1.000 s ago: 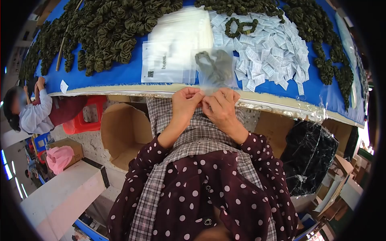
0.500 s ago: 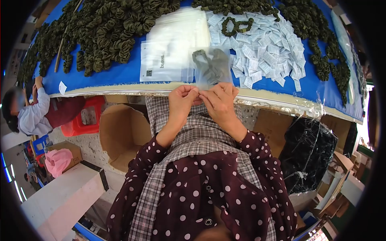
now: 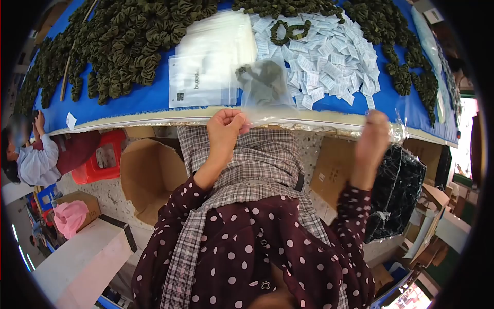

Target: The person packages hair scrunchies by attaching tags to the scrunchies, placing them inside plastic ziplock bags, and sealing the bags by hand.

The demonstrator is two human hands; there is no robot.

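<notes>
Pinching the lower corner of the clear bag (image 3: pixel 267 107) between thumb and forefinger, your left hand (image 3: pixel 225 126) has its fingers closed, the other fingers curled in toward the palm. The clear bag lies at the front of the blue table (image 3: pixel 131 97), with its near end reaching over the pale edge toward you. Inside it one can see dark green scrunchies (image 3: pixel 263 80), a little cloudy through the plastic.

Your right hand (image 3: pixel 374 133) is well apart from the bag, at the table edge on your right side, in front of the pile of labels (image 3: pixel 332 64). Its fingers look drawn together, but they are blurred, so I cannot tell how far they are open or if they have hold of something.

Just to the left of the filled bag is a stack of flat bags (image 3: pixel 206 62), with black print on the top one. On the pile of labels rests a small pair of green bands (image 3: pixel 280 40). A large heap of scrunchies (image 3: pixel 134 46) covers the left side of the table, and a wooden stick (image 3: pixel 67 72) lies among them. Another heap (image 3: pixel 383 26) is on the right side. Below the table stand an open cardboard box (image 3: pixel 154 177) and a black wrapped bundle (image 3: pixel 393 198). At far left, a co-worker (image 3: pixel 38 162) is by the table.
</notes>
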